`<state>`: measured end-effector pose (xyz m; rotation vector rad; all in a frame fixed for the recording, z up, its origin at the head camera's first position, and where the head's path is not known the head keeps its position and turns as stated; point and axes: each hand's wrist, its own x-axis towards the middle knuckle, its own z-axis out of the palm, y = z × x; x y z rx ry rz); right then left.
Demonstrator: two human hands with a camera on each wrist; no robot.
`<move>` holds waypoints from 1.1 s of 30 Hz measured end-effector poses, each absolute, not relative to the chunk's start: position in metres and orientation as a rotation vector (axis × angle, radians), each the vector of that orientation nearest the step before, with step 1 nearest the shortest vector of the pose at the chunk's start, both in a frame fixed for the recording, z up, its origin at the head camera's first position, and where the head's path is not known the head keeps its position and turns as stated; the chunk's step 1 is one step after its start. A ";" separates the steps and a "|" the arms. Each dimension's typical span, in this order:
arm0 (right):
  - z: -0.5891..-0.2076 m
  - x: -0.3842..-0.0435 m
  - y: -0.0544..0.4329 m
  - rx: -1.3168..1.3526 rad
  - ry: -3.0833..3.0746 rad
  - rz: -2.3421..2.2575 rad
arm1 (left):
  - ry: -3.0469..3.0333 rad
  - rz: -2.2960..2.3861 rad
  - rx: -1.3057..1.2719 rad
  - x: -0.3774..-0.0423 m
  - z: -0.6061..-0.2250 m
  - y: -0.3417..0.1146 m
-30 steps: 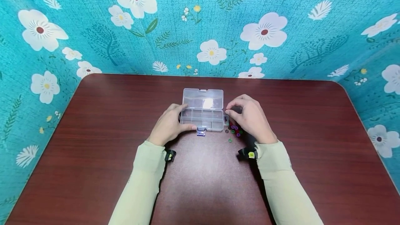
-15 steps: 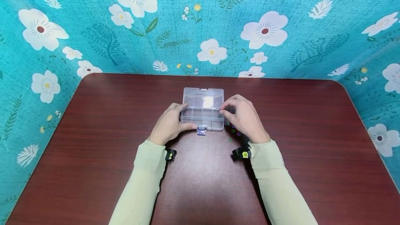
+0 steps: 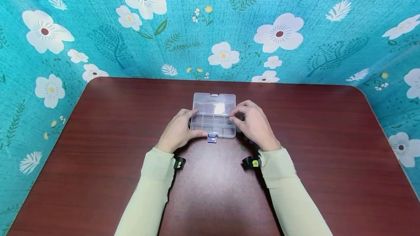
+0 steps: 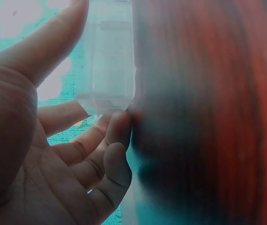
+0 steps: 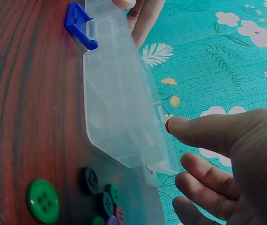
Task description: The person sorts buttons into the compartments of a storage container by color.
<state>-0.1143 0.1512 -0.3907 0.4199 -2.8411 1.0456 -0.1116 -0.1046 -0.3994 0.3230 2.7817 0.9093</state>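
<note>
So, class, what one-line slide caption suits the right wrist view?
A right hand holds a small red piece by a clear plastic box with a blue latch, loose buttons nearby.

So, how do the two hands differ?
The left hand grips the left end of the clear box; the right hand pinches a small red thing near its right end. The left hand's thumb and forefinger spread wide; the right hand's nearly meet. Both have pale sleeves.
</note>
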 end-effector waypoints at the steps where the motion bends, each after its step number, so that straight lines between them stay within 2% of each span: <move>1: -0.392 -0.115 0.151 0.427 -2.839 1.047 | 2.782 0.913 0.324 -0.112 -0.400 -0.105; 33: -0.402 -0.117 0.146 0.530 -2.835 0.900 | 2.785 0.905 0.332 -0.111 -0.398 -0.104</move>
